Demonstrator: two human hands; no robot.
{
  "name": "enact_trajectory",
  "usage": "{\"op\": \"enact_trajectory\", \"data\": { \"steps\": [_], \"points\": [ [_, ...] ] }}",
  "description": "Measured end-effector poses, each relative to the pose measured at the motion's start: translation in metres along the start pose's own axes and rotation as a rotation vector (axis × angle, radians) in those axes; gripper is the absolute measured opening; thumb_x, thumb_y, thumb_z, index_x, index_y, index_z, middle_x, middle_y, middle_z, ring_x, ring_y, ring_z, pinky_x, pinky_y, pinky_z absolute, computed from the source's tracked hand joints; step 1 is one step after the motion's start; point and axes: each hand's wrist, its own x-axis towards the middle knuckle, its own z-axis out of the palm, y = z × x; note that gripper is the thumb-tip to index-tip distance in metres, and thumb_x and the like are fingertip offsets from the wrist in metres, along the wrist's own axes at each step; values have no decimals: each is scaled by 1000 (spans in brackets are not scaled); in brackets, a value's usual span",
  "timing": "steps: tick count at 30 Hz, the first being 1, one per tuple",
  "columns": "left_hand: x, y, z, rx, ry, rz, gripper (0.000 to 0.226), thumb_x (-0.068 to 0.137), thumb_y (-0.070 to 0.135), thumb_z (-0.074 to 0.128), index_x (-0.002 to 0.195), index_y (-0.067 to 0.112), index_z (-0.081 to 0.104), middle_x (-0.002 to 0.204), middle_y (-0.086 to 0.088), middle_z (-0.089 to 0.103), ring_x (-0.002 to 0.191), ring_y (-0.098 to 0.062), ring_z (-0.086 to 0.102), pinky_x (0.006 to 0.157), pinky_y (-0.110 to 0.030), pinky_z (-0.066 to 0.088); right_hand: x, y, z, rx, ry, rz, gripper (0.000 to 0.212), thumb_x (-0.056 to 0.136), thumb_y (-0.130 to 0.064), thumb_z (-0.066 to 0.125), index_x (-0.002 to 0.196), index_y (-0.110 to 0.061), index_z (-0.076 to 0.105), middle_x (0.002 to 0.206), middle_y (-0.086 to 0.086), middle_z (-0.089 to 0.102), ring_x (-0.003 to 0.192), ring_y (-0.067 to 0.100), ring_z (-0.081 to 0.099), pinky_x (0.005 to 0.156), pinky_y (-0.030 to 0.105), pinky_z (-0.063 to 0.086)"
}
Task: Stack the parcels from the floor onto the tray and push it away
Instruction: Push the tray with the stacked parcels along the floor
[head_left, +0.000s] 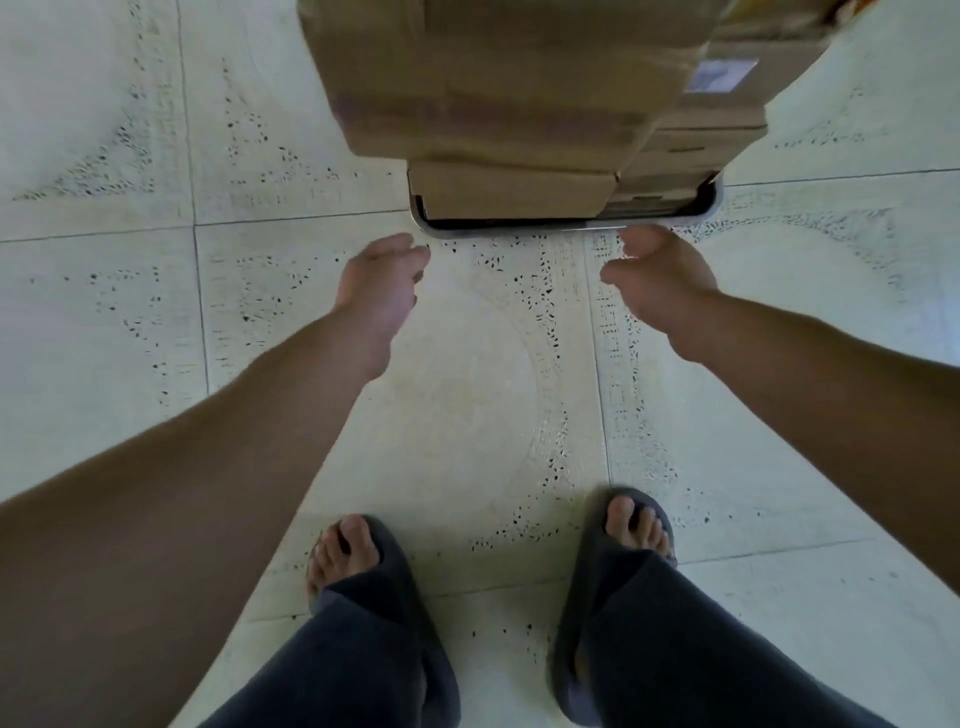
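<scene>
I get soft, even, greenish light; shadows on the floor (156, 322) are faint. Its tile lines (188, 130) bow toward the frame edges. The parcels (493, 78) at top, the left hand (382, 280) and the right hand (660, 275) look smeared; the tray (571, 225) rim glints.

The stack of parcels (498, 78) runs off the top edge, so its upper boxes are out of sight. It covers nearly all of the tray (571, 226); only the near rim shows. A pale label (721, 76) on a right-side box is too blurred to read. The right hand (662, 283) is smeared, and whether its fingertips touch the rim cannot be told. The left hand (382, 286) hides most of its fingers behind its own back. Both forearms leave the frame at the sides, and trouser legs (701, 649) cover the heels of the slippers (589, 551).
</scene>
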Motion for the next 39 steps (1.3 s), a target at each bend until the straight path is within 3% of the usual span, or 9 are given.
{"op": "enact_trajectory", "data": {
  "steps": [3,6,8,15,18,20,25,30,39],
  "points": [
    [39,-13,9,62,43,28,48,89,28,66,135,23,54,133,0,57,120,-19,54,108,-43,42,28,11,13,-31,36,-31,58,91,-22,57,146,-23,39,112,-3,56,64,6,44,70,28,46],
    [72,-18,17,208,52,101,67,90,26,66,150,18,36,147,-1,46,129,-24,47,106,-33,38,56,17,20,-66,55,-88,51,91,-25,58,140,-22,44,83,-6,54,58,9,46,51,23,38],
    [91,-19,20,295,68,160,71,90,22,65,152,17,30,150,0,42,131,-23,45,91,-25,34,73,18,23,-82,59,-128,42,91,-29,58,132,-22,52,75,-5,55,56,12,48,49,23,36],
    [118,-25,33,340,138,372,53,89,16,65,138,25,48,129,8,53,92,-9,53,59,-10,39,98,33,37,36,122,-238,15,91,-22,59,104,-27,63,93,-4,65,65,12,55,56,26,44],
    [119,-27,35,420,158,420,57,87,23,69,140,23,48,139,3,49,116,-19,55,90,-27,50,104,32,38,50,104,-264,23,91,-24,60,113,-24,64,95,-3,68,61,10,51,53,24,39],
    [120,-22,35,486,162,462,59,86,27,72,139,17,47,142,0,48,126,-23,48,104,-39,44,107,28,36,65,75,-271,23,92,-25,60,115,-25,61,82,-7,65,52,8,48,47,22,37],
    [123,-13,40,458,101,459,59,86,29,73,137,13,48,121,5,55,108,-17,52,87,-25,38,114,25,35,14,65,-300,32,94,-26,60,125,-25,56,84,-7,65,50,7,47,46,24,37],
    [130,-17,41,429,58,447,56,83,36,75,131,16,55,124,1,63,112,-21,58,92,-28,44,118,29,46,47,98,-316,34,93,-26,61,127,-24,56,110,-5,65,58,8,50,56,28,45],
    [131,-19,41,501,133,471,53,84,42,73,126,15,57,119,1,65,105,-20,59,78,-27,40,124,30,47,-23,218,-335,31,91,-34,64,120,-22,63,108,-1,70,83,21,64,73,39,57]
  ]
}}
